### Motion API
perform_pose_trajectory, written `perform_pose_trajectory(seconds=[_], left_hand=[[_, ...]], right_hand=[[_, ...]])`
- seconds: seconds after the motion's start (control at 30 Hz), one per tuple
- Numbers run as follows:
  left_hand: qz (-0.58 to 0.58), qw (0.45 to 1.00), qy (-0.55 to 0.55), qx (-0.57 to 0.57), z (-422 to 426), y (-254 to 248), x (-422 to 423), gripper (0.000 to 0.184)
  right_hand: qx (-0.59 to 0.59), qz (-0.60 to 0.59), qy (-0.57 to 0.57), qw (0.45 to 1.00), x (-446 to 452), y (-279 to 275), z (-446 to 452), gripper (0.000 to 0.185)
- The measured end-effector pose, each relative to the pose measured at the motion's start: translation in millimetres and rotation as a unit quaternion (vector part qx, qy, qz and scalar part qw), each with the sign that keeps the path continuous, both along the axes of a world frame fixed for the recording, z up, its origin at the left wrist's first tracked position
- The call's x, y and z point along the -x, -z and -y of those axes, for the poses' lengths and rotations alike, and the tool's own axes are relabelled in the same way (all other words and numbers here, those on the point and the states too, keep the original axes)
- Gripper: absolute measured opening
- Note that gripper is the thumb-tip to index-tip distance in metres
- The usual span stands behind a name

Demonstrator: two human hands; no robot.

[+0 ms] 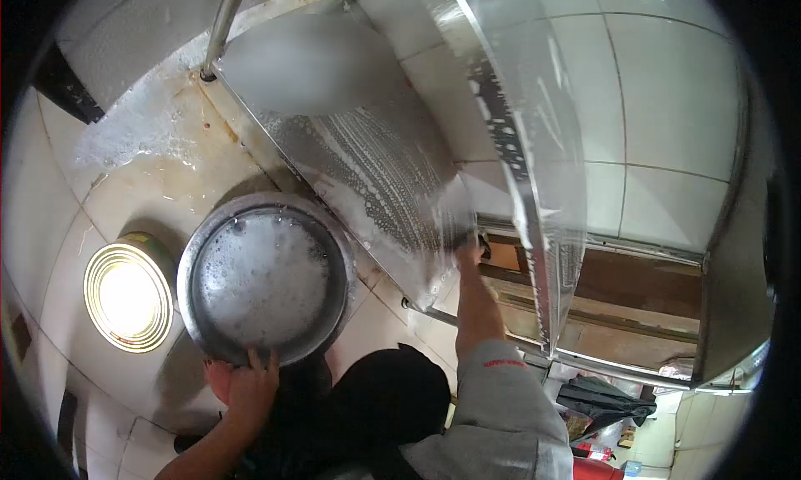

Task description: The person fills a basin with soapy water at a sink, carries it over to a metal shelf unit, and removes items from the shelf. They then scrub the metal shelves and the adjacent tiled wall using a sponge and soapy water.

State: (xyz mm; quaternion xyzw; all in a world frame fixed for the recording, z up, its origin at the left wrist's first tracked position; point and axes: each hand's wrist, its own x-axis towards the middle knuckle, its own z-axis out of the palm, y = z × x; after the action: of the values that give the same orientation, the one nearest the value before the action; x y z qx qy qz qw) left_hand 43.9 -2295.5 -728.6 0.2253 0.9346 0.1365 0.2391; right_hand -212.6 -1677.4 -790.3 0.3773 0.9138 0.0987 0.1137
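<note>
A round metal basin [185, 267] of foamy water stands on the tiled floor. My left hand [253, 384] is at its near rim, fingers hooked over the edge, beside a pink-red object [219, 380] I cannot make out. A flat metal panel [375, 154], streaked with suds, slants beyond the basin. My right hand [471, 253] reaches to the panel's lower right end; its fingers are blurred and partly hidden, with something dark beside them. A clear, suds-spotted sheet-like surface [534, 171] rises just right of that hand.
A round tin [128, 296] with a bright, ringed top stands left of the basin. Foam and water [142, 138] lie on the floor at the upper left. A metal-framed shelf [634, 288] is at right, with dark cloth [605, 401] below it. White tiles cover the wall.
</note>
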Motion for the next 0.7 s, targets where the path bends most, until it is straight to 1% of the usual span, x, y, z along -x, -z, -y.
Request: perform_pose_trajectory(seconds=[0.03, 0.07, 0.1, 0.13, 0.17, 0.2, 0.27, 0.3, 0.33, 0.37, 0.43, 0.47, 0.5, 0.53, 0.57, 0.6, 0.63, 0.67, 0.7], left_hand=[[0.017, 1.000, 0.008, -0.009, 2, -1, -1, 0.046], [0.028, 1.000, 0.012, -0.006, 2, -8, 2, 0.046], [0.040, 0.999, 0.019, -0.004, 1, -17, 9, 0.046], [0.050, 0.998, 0.025, 0.003, 3, -23, 11, 0.047], [0.039, 0.999, 0.030, 0.006, 3, -21, 7, 0.047], [0.028, 0.999, 0.035, 0.009, 1, -10, 3, 0.047], [0.026, 0.999, 0.033, 0.013, -3, -2, -4, 0.047], [0.032, 0.999, 0.025, 0.014, -6, 0, -3, 0.047], [0.037, 0.999, 0.016, 0.014, -9, 1, -3, 0.047], [0.046, 0.999, 0.019, 0.012, -11, -2, -2, 0.046], [0.061, 0.998, 0.014, 0.019, -7, -7, 5, 0.046], [0.039, 0.999, 0.011, 0.026, -1, -5, 3, 0.046], [0.017, 0.999, 0.001, 0.031, -2, 0, 2, 0.045], [-0.004, 0.999, -0.008, 0.033, -1, 1, 0, 0.045], [0.000, 0.999, -0.022, 0.034, 4, -3, 2, 0.045], [0.005, 0.999, -0.036, 0.033, 9, -11, 4, 0.045], [0.011, 0.998, -0.050, 0.032, 13, -15, 6, 0.046], [0.001, 0.997, -0.061, 0.051, 12, -13, 4, 0.042], [-0.009, 0.995, -0.071, 0.070, 9, -6, -1, 0.038]], right_hand=[[-0.051, 0.035, 0.033, 0.998, -41, -17, 36, 0.066], [-0.143, 0.066, -0.038, 0.987, -76, 27, -1, 0.063], [0.028, -0.131, 0.153, 0.979, -93, 16, 40, 0.062], [0.121, -0.369, 0.315, 0.866, -108, 0, 91, 0.062], [0.224, -0.443, 0.263, 0.827, -111, 3, 125, 0.059], [0.334, -0.504, 0.219, 0.766, -115, 7, 158, 0.057], [0.397, -0.506, 0.130, 0.755, -72, 30, 225, 0.055], [0.335, -0.397, 0.044, 0.853, -37, 40, 254, 0.050], [0.229, -0.280, -0.055, 0.931, -2, 50, 284, 0.046], [0.120, -0.192, -0.150, 0.962, 33, 58, 313, 0.043], [0.147, -0.296, -0.180, 0.927, 57, 24, 350, 0.036], [0.032, -0.244, -0.327, 0.913, 44, 14, 319, 0.034], [-0.087, -0.186, -0.469, 0.859, 36, 5, 281, 0.032], [-0.020, -0.179, -0.358, 0.916, 14, 2, 231, 0.032], [0.042, 0.006, -0.186, 0.982, 1, -23, 190, 0.039], [0.156, -0.128, -0.048, 0.978, -31, -50, 191, 0.040], [0.242, -0.293, 0.076, 0.922, -63, -81, 196, 0.042], [0.276, -0.396, 0.105, 0.870, -79, -48, 176, 0.041], [0.304, -0.496, 0.121, 0.804, -95, -15, 156, 0.041]])
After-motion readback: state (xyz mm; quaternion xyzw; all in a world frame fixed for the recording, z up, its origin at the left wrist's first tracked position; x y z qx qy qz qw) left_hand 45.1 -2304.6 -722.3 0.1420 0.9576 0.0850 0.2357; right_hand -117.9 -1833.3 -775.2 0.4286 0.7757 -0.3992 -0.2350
